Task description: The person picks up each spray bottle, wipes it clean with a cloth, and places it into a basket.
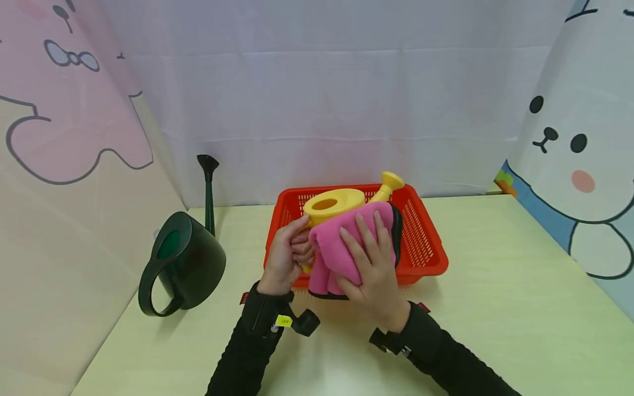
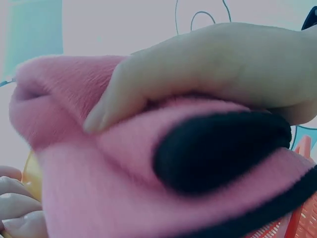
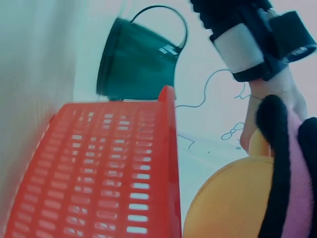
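My left hand (image 1: pixel 288 253) grips the handle of a yellow watering can (image 1: pixel 342 199), fingers curled round it. The can is held up over the front of a red basket (image 1: pixel 436 267), its spout toward the back right. My right hand (image 1: pixel 373 264) holds a folded pink cloth (image 1: pixel 329 234) with dark edging against the can's side, fingers spread over it. In the left wrist view the right thumb presses into the cloth (image 2: pixel 74 173), which hides most of the can. From the right wrist, the can's rounded yellow body (image 3: pixel 233 198) shows beside the cloth's dark edge.
A dark green watering can (image 1: pixel 198 269) stands to the left on the pale table (image 1: pixel 495 308), its long spout pointing back. A white curtain (image 1: pixel 322 110) hangs behind the basket, with cartoon-printed cloth on both sides.
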The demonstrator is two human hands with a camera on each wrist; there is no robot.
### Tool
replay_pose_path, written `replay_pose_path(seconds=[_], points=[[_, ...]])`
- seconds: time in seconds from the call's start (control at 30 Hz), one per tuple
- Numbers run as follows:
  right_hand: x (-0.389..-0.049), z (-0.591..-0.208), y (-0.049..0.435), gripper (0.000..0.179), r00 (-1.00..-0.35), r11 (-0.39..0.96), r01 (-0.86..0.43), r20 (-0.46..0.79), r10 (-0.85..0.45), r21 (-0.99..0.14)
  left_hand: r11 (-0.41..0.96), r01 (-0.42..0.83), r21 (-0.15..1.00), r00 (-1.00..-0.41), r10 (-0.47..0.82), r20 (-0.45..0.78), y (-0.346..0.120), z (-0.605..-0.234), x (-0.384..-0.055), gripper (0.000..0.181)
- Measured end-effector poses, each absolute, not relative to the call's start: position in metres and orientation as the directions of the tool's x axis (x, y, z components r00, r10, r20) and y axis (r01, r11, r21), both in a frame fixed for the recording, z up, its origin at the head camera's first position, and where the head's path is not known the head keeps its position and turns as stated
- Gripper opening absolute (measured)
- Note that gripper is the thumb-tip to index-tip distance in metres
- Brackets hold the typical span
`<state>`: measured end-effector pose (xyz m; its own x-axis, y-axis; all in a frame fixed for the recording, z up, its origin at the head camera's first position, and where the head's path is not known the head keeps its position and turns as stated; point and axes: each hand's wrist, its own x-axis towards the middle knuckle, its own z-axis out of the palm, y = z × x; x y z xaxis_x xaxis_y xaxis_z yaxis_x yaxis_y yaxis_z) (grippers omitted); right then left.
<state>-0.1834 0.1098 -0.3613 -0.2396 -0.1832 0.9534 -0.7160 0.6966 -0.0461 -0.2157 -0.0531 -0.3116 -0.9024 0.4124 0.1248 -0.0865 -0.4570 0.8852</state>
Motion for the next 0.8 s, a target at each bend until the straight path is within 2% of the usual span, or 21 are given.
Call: replay_pose_path(seconds=[0.13, 0.23, 0.3, 0.37, 0.47, 0.53, 0.73, 0.8], points=[[-0.1857, -0.3600, 0.1144, 0.065, -0.392, 0.520, -0.799, 0.917, -0.070, -0.302, -0.450, -0.058, 0.891, -0.906, 0.399, 0.142, -0.0550, -0.3120, -0.2159, 0.048], [-0.1870, -0.3601, 0.1165, 0.072, -0.522, 0.368, -0.796, 0.853, -0.017, -0.480, -0.433, -0.037, 0.901, -0.913, 0.381, 0.146, -0.0548, -0.3129, -0.2163, 0.048], [-0.1877, -0.3600, 0.1170, 0.076, -0.573, 0.321, -0.776, 0.820, 0.003, -0.543, -0.431, -0.031, 0.902, -0.913, 0.380, 0.150, -0.0542, -0.3135, -0.2168, 0.048], [-0.1876, -0.3602, 0.1167, 0.078, -0.593, 0.324, -0.759, 0.805, 0.014, -0.564, -0.430, -0.027, 0.902, -0.912, 0.380, 0.154, -0.0536, -0.3138, -0.2171, 0.048], [-0.1863, -0.3613, 0.1158, 0.077, -0.572, 0.402, -0.749, 0.820, 0.010, -0.527, -0.434, -0.024, 0.901, -0.911, 0.380, 0.158, -0.0531, -0.3138, -0.2169, 0.048], [-0.1849, -0.3618, 0.1150, 0.078, -0.531, 0.480, -0.745, 0.847, -0.009, -0.463, -0.438, -0.026, 0.898, -0.910, 0.383, 0.161, -0.0530, -0.3136, -0.2166, 0.048], [-0.1817, -0.3625, 0.1109, 0.068, -0.310, 0.702, -0.700, 0.941, -0.135, -0.130, -0.451, -0.029, 0.892, -0.901, 0.398, 0.172, -0.0531, -0.3136, -0.2158, 0.047], [-0.1794, -0.3632, 0.1073, 0.064, -0.255, 0.752, -0.658, 0.949, -0.183, -0.032, -0.458, -0.036, 0.888, -0.905, 0.391, 0.165, -0.0528, -0.3138, -0.2156, 0.046]])
